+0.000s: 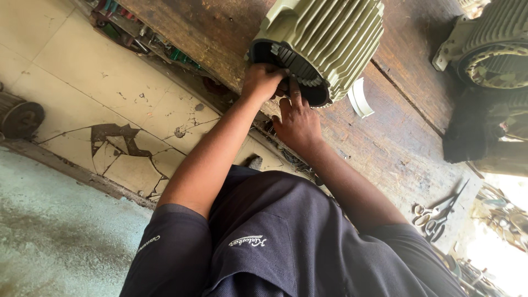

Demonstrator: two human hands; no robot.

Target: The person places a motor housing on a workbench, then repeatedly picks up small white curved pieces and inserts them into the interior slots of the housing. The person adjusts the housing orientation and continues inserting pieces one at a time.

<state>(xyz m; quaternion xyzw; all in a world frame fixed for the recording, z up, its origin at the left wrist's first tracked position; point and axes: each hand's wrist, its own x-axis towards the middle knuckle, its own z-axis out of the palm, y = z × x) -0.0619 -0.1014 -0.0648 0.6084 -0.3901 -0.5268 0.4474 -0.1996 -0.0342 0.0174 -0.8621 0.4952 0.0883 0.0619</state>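
Observation:
A pale green finned motor housing [330, 33] lies on its side on a worn wooden workbench [396, 143], its dark open end facing me. My left hand [263, 80] is curled over the lower rim of that opening, with its fingers closed on the edge. My right hand [297, 121] sits just beside it with fingers stretched out, fingertips touching the toothed inner edge of the opening. What lies inside the housing is hidden in shadow. My dark blue shirt fills the bottom of the view.
A second finned motor housing [495, 49] stands at the bench's far right, beside a black bundle [467, 129]. A white curved piece [360, 99] lies next to the green housing. Scissors [437, 214] rest on the bench. Cracked floor tiles [118, 146] and a round metal part [22, 118] are at left.

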